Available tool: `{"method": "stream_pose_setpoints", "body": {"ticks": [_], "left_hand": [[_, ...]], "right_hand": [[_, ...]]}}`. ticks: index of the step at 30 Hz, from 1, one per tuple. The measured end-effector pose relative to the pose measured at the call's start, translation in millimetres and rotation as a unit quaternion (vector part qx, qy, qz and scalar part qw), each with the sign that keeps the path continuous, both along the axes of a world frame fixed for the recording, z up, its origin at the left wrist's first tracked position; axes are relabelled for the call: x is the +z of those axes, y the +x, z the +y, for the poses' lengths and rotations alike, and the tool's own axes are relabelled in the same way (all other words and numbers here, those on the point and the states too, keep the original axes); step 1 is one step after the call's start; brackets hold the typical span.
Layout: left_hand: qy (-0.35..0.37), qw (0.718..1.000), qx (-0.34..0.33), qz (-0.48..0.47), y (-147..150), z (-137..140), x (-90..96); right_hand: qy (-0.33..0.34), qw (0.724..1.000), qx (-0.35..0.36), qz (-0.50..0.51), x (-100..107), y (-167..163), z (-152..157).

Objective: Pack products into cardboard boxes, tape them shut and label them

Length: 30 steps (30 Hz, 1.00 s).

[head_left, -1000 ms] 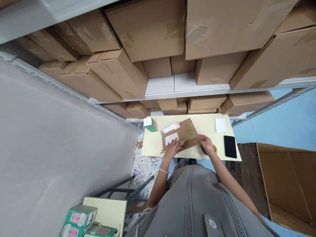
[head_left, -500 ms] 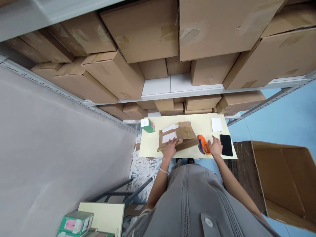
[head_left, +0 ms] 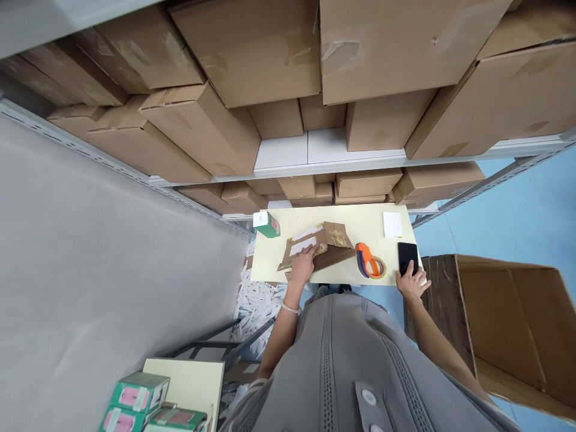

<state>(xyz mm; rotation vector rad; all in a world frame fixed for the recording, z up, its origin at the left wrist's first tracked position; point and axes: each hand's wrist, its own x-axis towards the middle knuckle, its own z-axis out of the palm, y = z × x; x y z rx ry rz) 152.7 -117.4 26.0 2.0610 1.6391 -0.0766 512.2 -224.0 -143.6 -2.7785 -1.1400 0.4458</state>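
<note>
My left hand (head_left: 302, 264) grips the near edge of an unfolded cardboard box (head_left: 335, 258), fingers lying over its top; the thumb is mostly hidden. White labels and strips of tape show on the creased, partly raised cardboard. My right hand (head_left: 411, 282) is at the near end of a black phone or tablet (head_left: 407, 255), fingers spread at the table's right edge. Between the hands lies an orange tape dispenser (head_left: 368, 260) with a roll of tape, touched by neither.
On the pale table (head_left: 310, 216) stand a small green-and-white box (head_left: 266, 224) and, at the right, a white paper pad (head_left: 392, 225). Shelves with cartons (head_left: 252, 54) rise ahead. A large open carton (head_left: 508, 318) stands right; paper shreds (head_left: 256, 306) cover the floor left.
My right hand has moved right, from beside the tape dispenser to the black device. The cardboard's left side has shifted and tilted up a little under my left hand.
</note>
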Motion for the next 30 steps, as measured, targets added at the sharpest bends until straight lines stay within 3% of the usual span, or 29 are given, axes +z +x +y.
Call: {"method": "stream_pose_setpoints", "body": {"ticks": [9,18,30], "left_hand": [[0.000,1.000,0.001,0.024,3,2,16.3],[-0.003,1.000,0.005,0.015,0,0,14.2],[-0.002,0.999,0.031,0.013,2,-2,19.5]], "right_hand": [[-0.001,1.000,-0.027,0.004,-4,4,-1],[-0.008,1.000,-0.010,-0.003,-12,14,3],[-0.014,1.000,0.015,-0.009,-4,8,13]]}}
